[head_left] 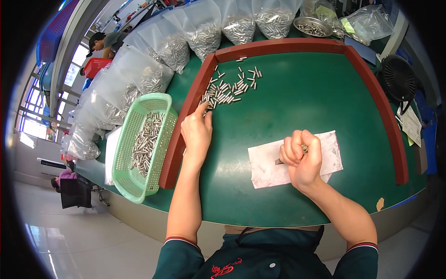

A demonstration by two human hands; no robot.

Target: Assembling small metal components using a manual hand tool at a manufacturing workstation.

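Observation:
A loose heap of small metal pins [231,87] lies on the green table top near the far left corner of the red-brown frame [188,111]. My left hand [197,131] reaches to the near edge of that heap, fingertips pinching at a pin. My right hand [302,156] is closed in a fist over a white sheet of paper [331,153], gripping several metal pins and a thin dark tool whose tip pokes out to the left. The pins inside the fist are mostly hidden.
A light green plastic basket [125,153] with metal pins sits left of the frame. Clear bags [204,28] of pins line the far edge, with a metal bowl [312,25] of pins. A black fan [398,76] stands at right. Other people sit far left.

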